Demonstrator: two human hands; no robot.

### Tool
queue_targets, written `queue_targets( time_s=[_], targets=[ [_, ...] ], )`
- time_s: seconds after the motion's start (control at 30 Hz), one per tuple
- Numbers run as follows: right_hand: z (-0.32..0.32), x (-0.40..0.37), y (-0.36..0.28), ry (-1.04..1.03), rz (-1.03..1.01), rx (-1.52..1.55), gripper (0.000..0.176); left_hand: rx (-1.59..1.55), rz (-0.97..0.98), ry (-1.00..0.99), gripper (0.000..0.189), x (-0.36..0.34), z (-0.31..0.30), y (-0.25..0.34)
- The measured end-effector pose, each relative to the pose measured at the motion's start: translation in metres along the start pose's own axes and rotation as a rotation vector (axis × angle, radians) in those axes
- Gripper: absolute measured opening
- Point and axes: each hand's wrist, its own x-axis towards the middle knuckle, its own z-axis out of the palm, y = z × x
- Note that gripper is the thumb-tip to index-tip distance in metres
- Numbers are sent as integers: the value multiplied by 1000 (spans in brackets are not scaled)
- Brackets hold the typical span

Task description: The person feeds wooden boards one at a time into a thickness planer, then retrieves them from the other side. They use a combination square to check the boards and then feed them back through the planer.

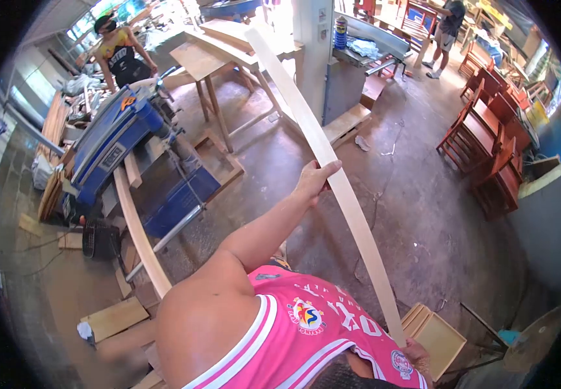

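Observation:
A long, narrow, pale wooden board (356, 217) runs from the upper middle of the head view down to the lower right. My left hand (316, 181) is closed around its middle, with the thumb lying over the upper face and the fingers underneath. Beside my pink jersey, my right hand (417, 356) grips the near end, its fingers partly hidden. The board's far end reaches up past a wooden table at the back.
At left stands a blue machine (115, 152) with another long board (139, 230) extending from it; a person (123, 55) is behind it. Wooden chairs (488, 126) line the right side. Stacked wooden panels (441, 337) lie near my right hand. A white post (311, 61) rises beyond the board.

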Motion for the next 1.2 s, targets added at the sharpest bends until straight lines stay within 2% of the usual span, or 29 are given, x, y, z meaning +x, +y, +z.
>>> queue_targets(
  time_s=[0.03, 0.13, 0.2, 0.3, 0.4, 0.53, 0.6, 0.63, 0.7, 0.73, 0.8, 0.83, 0.87, 0.93, 0.97, 1.0, 1.07, 1.1, 1.13, 1.2],
  targets=[
    [-5, -1, 6, 4, 25, -92, 50, 49, 21, 16, 43, -16, -2, 2],
    [-12, 17, 22, -71, 67, -123, 47, 86, 77, 72, 43, -63, 0, 13],
    [-9, 20, 22, -63, 76, -159, 48, 66, 120, 114, 42, -81, -7, 17],
    [3, 26, 23, -203, 8, -89, 54, 59, 143, 105, 41, -105, -34, 20],
    [10, 27, 28, -114, 10, -223, 54, 11, 187, 162, 40, -136, -53, 22],
    [36, 21, 35, -111, -15, -372, 52, -16, 203, 139, 43, -186, -88, 32],
    [40, 31, 59, -77, -142, -456, 53, -200, 208, 96, 55, -205, -108, 32],
    [47, 28, 71, -77, -140, -460, 53, -203, 208, 99, 55, -217, -115, 33],
    [70, 22, 99, 327, -468, -747, 62, -529, 228, 47, 70, -241, -132, 35],
    [83, 17, 114, 331, -465, -743, 62, -528, 223, 44, 70, -247, -147, 32],
    [109, 7, 148, 889, -723, -743, 74, -646, 251, -256, 83, -256, -179, 24],
    [110, 8, 167, 1048, -809, -752, 80, -774, 186, -216, 73, -268, -186, 24],
    [117, 4, 187, 1053, -798, -744, 80, -770, 173, -220, 73, -269, -202, 18],
    [164, -40, 201, 1206, -1036, -721, 75, -1006, 270, -448, 64, -255, -240, -13],
    [152, -43, 220, 1173, -1076, -702, 73, -1058, 302, -571, 53, -250, -257, -27],
    [164, -57, 225, 1182, -1065, -705, 73, -1064, 291, -569, 53, -253, -260, -26],
    [222, -104, 221, 1317, -947, -969, 75, -1216, 383, -865, 49, -268, -264, -29],
    [223, -109, 231, 1322, -973, -1044, 76, -1263, 355, -964, 46, -272, -266, -31],
    [220, -108, 238, 1327, -969, -1048, 76, -1269, 352, -964, 46, -273, -269, -29],
    [213, -111, 258, 1218, -914, -1037, 76, -1284, 311, -1100, 46, -280, -272, -30]
  ],
)
